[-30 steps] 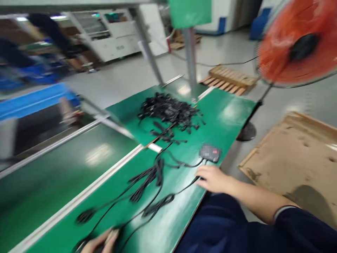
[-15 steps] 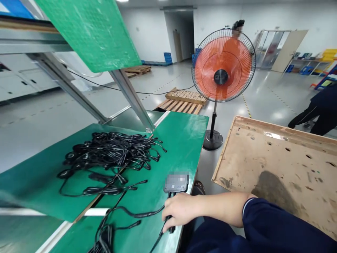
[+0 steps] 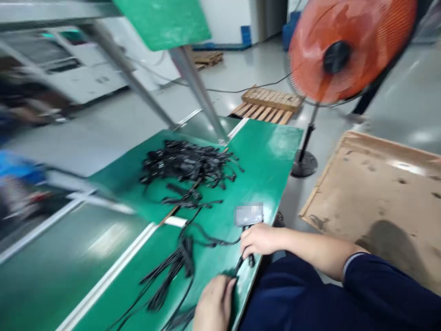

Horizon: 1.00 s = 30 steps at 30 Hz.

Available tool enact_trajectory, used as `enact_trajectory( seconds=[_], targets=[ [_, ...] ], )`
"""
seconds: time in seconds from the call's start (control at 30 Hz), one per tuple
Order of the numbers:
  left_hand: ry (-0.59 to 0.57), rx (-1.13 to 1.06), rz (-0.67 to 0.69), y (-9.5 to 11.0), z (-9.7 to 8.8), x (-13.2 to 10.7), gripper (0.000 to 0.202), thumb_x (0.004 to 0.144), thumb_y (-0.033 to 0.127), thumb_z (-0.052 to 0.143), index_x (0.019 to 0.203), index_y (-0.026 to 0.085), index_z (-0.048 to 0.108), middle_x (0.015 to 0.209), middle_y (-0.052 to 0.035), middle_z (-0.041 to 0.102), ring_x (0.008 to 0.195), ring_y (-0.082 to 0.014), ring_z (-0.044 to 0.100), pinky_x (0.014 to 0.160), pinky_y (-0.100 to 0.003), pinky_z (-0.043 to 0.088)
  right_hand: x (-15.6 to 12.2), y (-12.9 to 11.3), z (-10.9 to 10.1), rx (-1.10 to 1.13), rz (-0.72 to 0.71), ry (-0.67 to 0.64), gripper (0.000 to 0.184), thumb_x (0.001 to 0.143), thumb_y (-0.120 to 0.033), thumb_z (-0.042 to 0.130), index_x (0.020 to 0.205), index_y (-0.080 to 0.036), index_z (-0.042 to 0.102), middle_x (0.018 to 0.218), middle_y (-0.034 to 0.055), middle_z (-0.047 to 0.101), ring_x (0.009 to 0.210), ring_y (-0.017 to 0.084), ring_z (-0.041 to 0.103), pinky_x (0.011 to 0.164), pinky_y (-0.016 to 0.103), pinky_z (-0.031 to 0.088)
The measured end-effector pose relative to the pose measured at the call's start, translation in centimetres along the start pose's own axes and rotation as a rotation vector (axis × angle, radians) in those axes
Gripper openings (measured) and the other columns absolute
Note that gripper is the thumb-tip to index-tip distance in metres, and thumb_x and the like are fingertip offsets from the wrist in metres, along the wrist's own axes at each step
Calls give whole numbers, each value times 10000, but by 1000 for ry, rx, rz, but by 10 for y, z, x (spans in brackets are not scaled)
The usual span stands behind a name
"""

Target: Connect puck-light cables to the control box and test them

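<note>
My right hand [image 3: 260,240] is closed around the black cables just below a small grey box [image 3: 248,216] that lies near the right edge of the green tabletop [image 3: 265,147]. Lower down, my left hand [image 3: 215,299] grips a black cable [image 3: 238,265] that runs up to the right hand. The left fingers are curled and slightly blurred. A bundle of black cables [image 3: 186,257] lies left of the hands. Farther up the table sits a large heap of black cables [image 3: 188,161], with a few loose ends towards the box.
An orange fan [image 3: 337,57] stands beyond the table on the right. A wooden board with a raised rim [image 3: 344,193] is to my right. A green panel [image 3: 165,23] on metal posts overhangs the far left. A wooden pallet [image 3: 265,110] lies on the floor.
My view has swung left and down, so the scene sits farther right and higher. My left hand has come into view on the cable; the right hand stays below the grey box.
</note>
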State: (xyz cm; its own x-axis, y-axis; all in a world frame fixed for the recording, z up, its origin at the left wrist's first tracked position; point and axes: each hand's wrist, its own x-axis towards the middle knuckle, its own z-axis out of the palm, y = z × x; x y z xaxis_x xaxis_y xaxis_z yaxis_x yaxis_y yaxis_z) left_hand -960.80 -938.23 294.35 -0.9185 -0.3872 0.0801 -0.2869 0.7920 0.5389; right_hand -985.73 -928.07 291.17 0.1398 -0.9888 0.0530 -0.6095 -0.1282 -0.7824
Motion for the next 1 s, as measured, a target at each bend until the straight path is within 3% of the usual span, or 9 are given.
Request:
enact_trajectory(
  seconds=[0.1, 0.23, 0.37, 0.47, 0.57, 0.63, 0.73, 0.87, 1.0],
  targets=[
    [-54, 51, -109, 16, -6, 0, 286, 1047, 352, 488, 796, 238, 563, 722, -22, 622, 652, -198, 638, 625, -304, 529, -4, 8, 4, 74, -27, 86, 110, 959, -308, 735, 926, -227, 801, 903, -3, 734, 866, 140, 679, 750, 234, 470],
    [-158, 31, -256, 21, -23, -14, 319, 1059, 354, 468, 769, 232, 526, 726, -25, 615, 667, -205, 632, 628, -310, 502, -5, 19, 9, 202, -36, 197, 139, 993, -261, 673, 966, -189, 788, 939, 42, 723, 880, 164, 675, 826, 269, 506],
    [-184, -55, -287, 18, -50, -11, 235, 1031, 412, 560, 891, 235, 623, 827, -38, 674, 754, -213, 670, 695, -327, 547, -3, 16, 8, 227, -15, 208, 155, 1003, -278, 654, 982, -186, 776, 946, 47, 713, 873, 170, 675, 824, 285, 512],
    [38, 17, -205, 3, -57, 33, 249, 1007, 436, 605, 1143, 236, 664, 1058, -95, 723, 974, -259, 697, 862, -398, 576, -2, 12, 6, 224, -3, 219, 163, 1002, -306, 657, 1007, -193, 775, 956, 49, 719, 876, 173, 682, 820, 290, 519],
    [299, 268, -173, -25, -47, 98, 265, 1004, 400, 584, 1146, 195, 674, 1131, -156, 720, 1094, -341, 656, 973, -521, 527, -4, 11, 7, 200, -7, 258, 195, 1015, -338, 637, 1020, -197, 771, 970, 55, 731, 888, 179, 689, 828, 298, 529],
    [250, 431, -297, -44, -38, 137, 234, 966, 332, 629, 1110, 154, 676, 1125, -202, 710, 1101, -397, 629, 943, -562, 507, -6, 10, 8, 170, -5, 292, 233, 1034, -367, 603, 1018, -203, 768, 962, 56, 734, 878, 182, 689, 820, 302, 534],
    [161, 517, -424, -63, -28, 171, 142, 927, 267, 686, 978, 135, 674, 989, -203, 699, 996, -381, 631, 873, -512, 501, -7, 9, 8, 144, 2, 325, 269, 1049, -390, 567, 1009, -212, 765, 961, 54, 736, 870, 180, 692, 809, 301, 544],
    [154, 523, -408, -60, -25, 165, 118, 971, 236, 641, 878, 164, 641, 935, -148, 681, 965, -324, 611, 860, -453, 478, -7, 8, 7, 154, 15, 338, 273, 1055, -385, 547, 1020, -221, 762, 1008, 54, 743, 917, 178, 708, 839, 303, 566],
    [268, 350, -209, -31, -23, 115, 113, 1040, 228, 521, 1005, 173, 613, 1010, -130, 662, 995, -271, 587, 892, -419, 469, -6, 9, 7, 155, 29, 360, 245, 1046, -370, 567, 1089, -224, 760, 1053, 54, 747, 944, 179, 714, 878, 309, 580]
  ],
)
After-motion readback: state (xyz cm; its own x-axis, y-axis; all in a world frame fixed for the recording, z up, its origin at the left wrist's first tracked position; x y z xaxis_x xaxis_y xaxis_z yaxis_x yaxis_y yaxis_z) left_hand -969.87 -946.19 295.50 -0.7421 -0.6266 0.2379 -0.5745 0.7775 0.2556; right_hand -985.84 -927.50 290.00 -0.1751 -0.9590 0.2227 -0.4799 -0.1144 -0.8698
